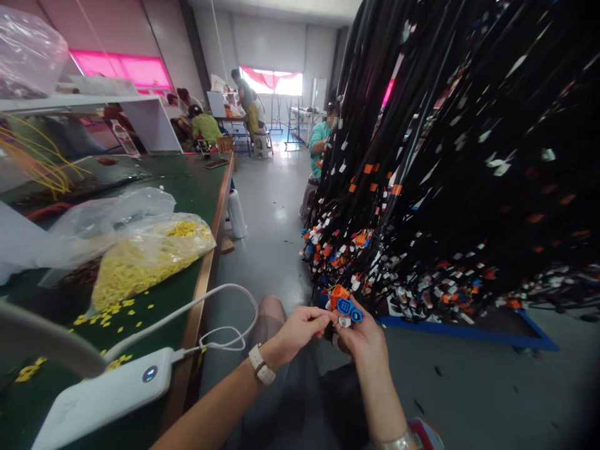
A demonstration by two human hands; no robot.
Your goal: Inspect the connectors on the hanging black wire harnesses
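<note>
My right hand (368, 340) is wrapped round a small bunch of plastic wire connectors. Among them are an orange connector (338, 295), a round blue connector (345, 305), a smaller blue connector (357, 315) and a white connector (345, 322). Thumb and forefinger of my left hand (302, 331) are pinched together just left of the bunch; whatever lies between them is too small to tell. A white-strapped watch (261, 364) sits on my left wrist. Behind the connectors hangs a thick mass of black wire harnesses (370, 125), with many coloured connectors at the lower ends.
On the green bench (187, 172) at left lies a clear bag of yellow pieces (140, 269), some spilled. A white power bank (107, 400) with a cable (225, 289) rests nearer. A blue-framed rack base (469, 334) stands right. Co-workers sit farther back, including a person in teal (319, 147).
</note>
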